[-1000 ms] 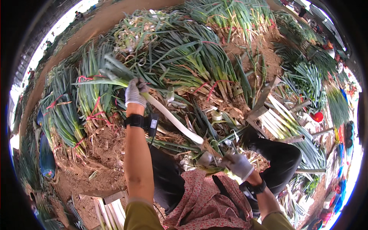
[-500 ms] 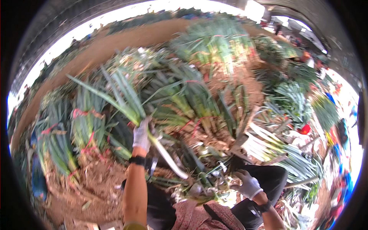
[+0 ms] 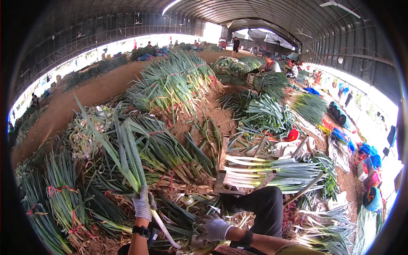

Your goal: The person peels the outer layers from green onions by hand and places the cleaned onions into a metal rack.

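Observation:
My left hand (image 3: 143, 205), in a white knit glove, is closed around a leek (image 3: 166, 231). Its long green leaves rise up and away above my fist, and its white stalk slants down to the right. My right hand (image 3: 213, 228), gloved too, is held low near my lap, fingers apart and holding nothing I can see. It hovers near loose leaves and peelings. To the right of my knee, trimmed leeks (image 3: 272, 173) with pale stalks lie side by side in a wooden frame (image 3: 221, 158).
Tied leek bundles (image 3: 63, 191) lie at the left, with a large heap (image 3: 170, 83) farther ahead. My bent knee (image 3: 267, 206) stands between my right hand and the wooden frame. More leeks (image 3: 325, 227) lie at the lower right. Other people (image 3: 271, 64) sit farther off under the arched roof.
My view has swung up and to the right, bringing in the roof and the people. The leek remains in my left hand. My right hand has come closer to the left one.

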`<state>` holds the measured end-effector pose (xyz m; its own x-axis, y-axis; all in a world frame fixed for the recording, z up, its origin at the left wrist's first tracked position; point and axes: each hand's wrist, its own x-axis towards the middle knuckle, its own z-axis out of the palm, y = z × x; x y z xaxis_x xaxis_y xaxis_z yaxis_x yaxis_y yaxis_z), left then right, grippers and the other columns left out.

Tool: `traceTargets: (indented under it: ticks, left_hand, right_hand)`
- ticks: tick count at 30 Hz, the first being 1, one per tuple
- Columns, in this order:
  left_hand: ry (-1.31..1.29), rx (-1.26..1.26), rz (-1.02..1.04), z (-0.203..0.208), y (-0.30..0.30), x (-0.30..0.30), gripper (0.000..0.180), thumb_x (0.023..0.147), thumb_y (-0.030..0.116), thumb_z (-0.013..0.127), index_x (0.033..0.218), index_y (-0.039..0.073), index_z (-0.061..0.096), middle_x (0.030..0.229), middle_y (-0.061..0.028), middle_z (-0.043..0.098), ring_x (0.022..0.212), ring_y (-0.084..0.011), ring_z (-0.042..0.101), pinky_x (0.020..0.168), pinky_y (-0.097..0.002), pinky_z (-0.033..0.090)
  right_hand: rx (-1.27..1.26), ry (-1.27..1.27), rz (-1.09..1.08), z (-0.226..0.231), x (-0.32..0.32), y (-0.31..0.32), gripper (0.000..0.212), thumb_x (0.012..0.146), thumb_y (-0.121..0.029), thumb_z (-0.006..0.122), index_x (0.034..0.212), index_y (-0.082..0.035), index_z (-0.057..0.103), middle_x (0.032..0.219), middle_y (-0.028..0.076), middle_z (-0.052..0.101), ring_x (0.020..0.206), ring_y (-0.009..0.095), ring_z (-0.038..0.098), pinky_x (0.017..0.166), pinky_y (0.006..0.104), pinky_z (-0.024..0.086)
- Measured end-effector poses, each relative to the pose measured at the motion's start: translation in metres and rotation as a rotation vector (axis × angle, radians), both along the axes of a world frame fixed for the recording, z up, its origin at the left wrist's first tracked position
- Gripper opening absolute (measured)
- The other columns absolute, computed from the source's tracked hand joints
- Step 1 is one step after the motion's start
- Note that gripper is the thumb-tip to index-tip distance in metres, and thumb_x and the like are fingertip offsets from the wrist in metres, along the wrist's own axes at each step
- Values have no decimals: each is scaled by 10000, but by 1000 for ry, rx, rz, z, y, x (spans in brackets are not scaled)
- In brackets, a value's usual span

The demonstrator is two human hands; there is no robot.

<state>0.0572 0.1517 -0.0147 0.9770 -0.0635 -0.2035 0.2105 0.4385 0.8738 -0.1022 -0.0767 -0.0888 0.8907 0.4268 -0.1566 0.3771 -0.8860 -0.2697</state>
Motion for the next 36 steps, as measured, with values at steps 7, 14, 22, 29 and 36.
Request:
traceTargets:
  ticks: [7, 14, 22, 29, 36]
  left_hand:
    - [-170, 255, -54, -17, 0, -1, 196, 889, 251, 554, 896, 65, 495, 554, -5, 457, 328, -84, 404, 283, -234, 348]
    - [-787, 1593, 85, -21, -6, -5, 501, 783, 222, 653, 1223, 101, 448, 914, -126, 599, 740, -226, 618, 602, -368, 512]
    - [-1004, 2138, 139, -5, -13, -26, 605, 709, 230, 680, 1244, 100, 429, 823, -67, 571, 694, -228, 598, 610, -396, 498]
    - [-1390, 1824, 274, 14, -2, -31, 252, 777, 103, 561, 1006, 44, 475, 674, -40, 488, 554, -181, 502, 430, -319, 407]
    - [-1447, 1651, 155, 20, 11, -35, 168, 778, 117, 554, 905, 82, 449, 694, -48, 478, 607, -206, 505, 490, -343, 424]
  right_hand:
    - [416, 205, -144, 42, -13, 22, 758, 737, -62, 559, 1408, -166, 222, 1377, 188, 308, 1099, 397, 492, 889, 403, 448]
    - [384, 94, -52, 25, -12, 26, 632, 804, -138, 569, 1371, -100, 293, 1262, 218, 424, 987, 378, 552, 810, 394, 475]
    - [449, -234, -81, 98, 6, 47, 458, 782, -195, 623, 1199, -61, 489, 1134, 171, 523, 981, 340, 557, 816, 401, 474]
    - [318, -634, -120, 127, 77, 59, 486, 744, -233, 650, 1179, -82, 492, 1189, 134, 493, 1115, 325, 465, 912, 446, 392]
    - [461, -285, 91, 123, 129, 58, 315, 803, -255, 607, 1055, -67, 583, 931, 165, 605, 853, 356, 584, 729, 406, 479]
